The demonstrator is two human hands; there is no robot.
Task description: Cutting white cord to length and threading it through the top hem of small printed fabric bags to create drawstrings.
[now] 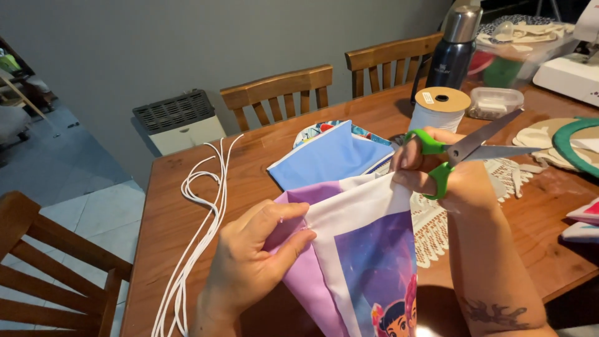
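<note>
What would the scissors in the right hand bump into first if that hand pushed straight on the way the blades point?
Probably the green ring lying with the pale cut-out shapes on the table. The scissors in the right hand point that way, though depth is hard to judge.

You see small white rectangular label (428, 97) on tan cardboard top of white cord spool (438, 111), upper right of centre. Clear lidded plastic box (496, 102) just right of spool. Faint pale emblem (440, 70) on dark blue steel flask (455, 47) behind spool.
</note>
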